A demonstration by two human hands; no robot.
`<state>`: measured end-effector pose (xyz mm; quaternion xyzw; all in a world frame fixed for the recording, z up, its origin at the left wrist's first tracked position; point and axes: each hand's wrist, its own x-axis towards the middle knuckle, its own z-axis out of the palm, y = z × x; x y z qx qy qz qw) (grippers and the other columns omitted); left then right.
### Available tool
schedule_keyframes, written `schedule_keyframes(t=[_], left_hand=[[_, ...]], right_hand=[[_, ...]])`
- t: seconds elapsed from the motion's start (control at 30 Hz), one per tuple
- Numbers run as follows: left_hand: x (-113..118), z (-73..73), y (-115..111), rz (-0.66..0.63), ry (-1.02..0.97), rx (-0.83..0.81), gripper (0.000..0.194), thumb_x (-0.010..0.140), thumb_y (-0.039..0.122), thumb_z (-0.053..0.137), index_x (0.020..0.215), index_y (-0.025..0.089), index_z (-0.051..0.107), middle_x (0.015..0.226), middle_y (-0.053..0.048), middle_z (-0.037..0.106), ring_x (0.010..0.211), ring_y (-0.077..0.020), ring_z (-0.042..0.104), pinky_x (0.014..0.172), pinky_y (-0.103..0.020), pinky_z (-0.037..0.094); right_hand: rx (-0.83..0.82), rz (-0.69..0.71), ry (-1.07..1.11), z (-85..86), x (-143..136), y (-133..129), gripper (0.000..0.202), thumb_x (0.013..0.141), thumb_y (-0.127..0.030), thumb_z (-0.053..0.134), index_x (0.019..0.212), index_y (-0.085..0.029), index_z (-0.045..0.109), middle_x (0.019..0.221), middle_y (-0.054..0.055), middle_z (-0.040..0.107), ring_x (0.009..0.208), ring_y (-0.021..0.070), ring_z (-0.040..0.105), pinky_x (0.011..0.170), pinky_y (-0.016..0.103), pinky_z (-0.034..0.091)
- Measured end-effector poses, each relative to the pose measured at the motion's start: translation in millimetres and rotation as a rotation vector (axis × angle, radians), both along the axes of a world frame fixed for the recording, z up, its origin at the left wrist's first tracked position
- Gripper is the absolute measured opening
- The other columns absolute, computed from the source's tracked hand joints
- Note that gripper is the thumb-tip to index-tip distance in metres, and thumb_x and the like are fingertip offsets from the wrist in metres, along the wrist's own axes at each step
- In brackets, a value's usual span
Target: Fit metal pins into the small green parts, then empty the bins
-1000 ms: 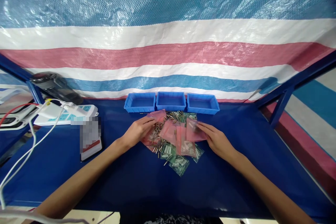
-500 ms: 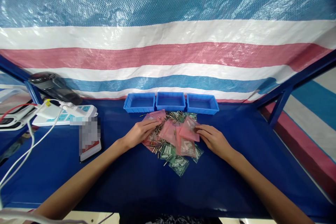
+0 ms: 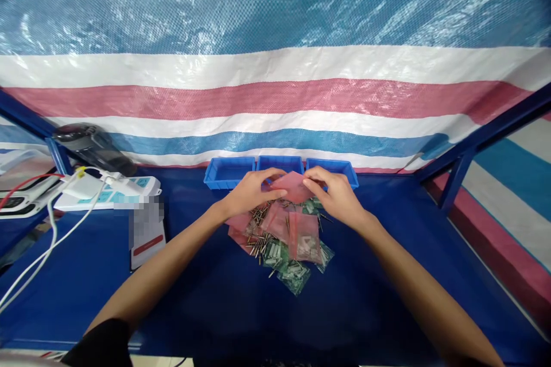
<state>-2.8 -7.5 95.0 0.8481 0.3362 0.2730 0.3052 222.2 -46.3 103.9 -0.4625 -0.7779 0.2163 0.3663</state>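
A small pink plastic bag [image 3: 293, 188] is held up over the pile, between my two hands. My left hand [image 3: 249, 192] closes its thumb and fingers on the bag's left edge. On the opposite edge, my right hand [image 3: 336, 192] pinches it with thumb and fingertips. Beneath lie more pink bags [image 3: 305, 235], one with pale pieces inside. Green-tinted clear bags [image 3: 295, 276] of silvery pieces lie at the front of the pile. Loose thin metal pins [image 3: 258, 245] are scattered among the bags, mostly on the left.
Three blue bins [image 3: 229, 172] stand in a row behind the pile, partly behind my hands. To the left are a phone [image 3: 148, 241], a white power strip [image 3: 142, 188] with cables, and a dark bottle [image 3: 97, 146]. Striped sheeting [image 3: 275, 63] hangs behind the blue table [image 3: 370, 309].
Both hands have moved inward and away from me. A pink bag has been lifted off the pile's right side and is now held between them. The view has tilted slightly upward.
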Motion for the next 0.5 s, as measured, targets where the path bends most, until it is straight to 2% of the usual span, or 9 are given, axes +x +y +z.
schedule_keyframes(t=[0.1, 0.2, 0.33, 0.4, 0.5], left_hand=[[3.8, 9.6, 17.4, -0.053, -0.026, -0.151, 0.026, 0.080, 0.036, 0.065, 0.094, 0.015, 0.072, 0.084, -0.003, 0.072, 0.074, -0.0153, 0.064, 0.071, -0.029, 0.051], [2.8, 7.3, 29.4, -0.062, -0.164, -0.328, 0.021, 0.076, 0.030, 0.069, 0.089, 0.014, 0.073, 0.079, -0.004, 0.073, 0.070, -0.0140, 0.064, 0.069, -0.027, 0.051], [-2.0, -7.1, 32.5, 0.004, -0.331, -0.474, 0.020, 0.071, 0.027, 0.073, 0.086, 0.014, 0.074, 0.080, -0.004, 0.074, 0.069, -0.0130, 0.065, 0.068, -0.027, 0.052], [-5.2, -13.3, 29.5, 0.048, -0.332, -0.526, 0.020, 0.069, 0.028, 0.074, 0.084, 0.013, 0.073, 0.077, -0.004, 0.073, 0.065, -0.0128, 0.064, 0.064, -0.026, 0.052], [-9.7, -16.4, 22.0, 0.048, -0.261, -0.627, 0.021, 0.070, 0.029, 0.073, 0.082, 0.012, 0.073, 0.071, -0.004, 0.071, 0.060, -0.0125, 0.062, 0.057, -0.024, 0.050]], right_hand=[[-0.036, 0.047, 0.028, 16.0, -3.6, 18.9, 0.016, 0.089, -0.028, 0.050, 0.088, -0.017, 0.062, 0.083, 0.003, 0.067, 0.076, 0.0155, 0.061, 0.071, 0.028, 0.046], [-0.099, 0.071, 0.029, 19.2, -0.9, 32.5, 0.016, 0.085, -0.030, 0.057, 0.079, -0.017, 0.063, 0.078, 0.001, 0.064, 0.074, 0.0145, 0.058, 0.068, 0.027, 0.044], [-0.365, 0.096, 0.082, 5.5, 5.2, 38.1, 0.022, 0.078, -0.037, 0.065, 0.078, -0.016, 0.063, 0.070, 0.001, 0.062, 0.061, 0.0122, 0.055, 0.054, 0.024, 0.042], [-0.511, 0.140, 0.131, -3.6, 7.3, 37.1, 0.024, 0.077, -0.038, 0.065, 0.080, -0.014, 0.063, 0.065, 0.001, 0.062, 0.055, 0.0114, 0.054, 0.048, 0.023, 0.040], [-0.590, 0.187, 0.150, -13.0, 8.4, 33.6, 0.023, 0.077, -0.035, 0.064, 0.076, -0.013, 0.063, 0.058, 0.001, 0.060, 0.050, 0.0106, 0.053, 0.045, 0.022, 0.038]])
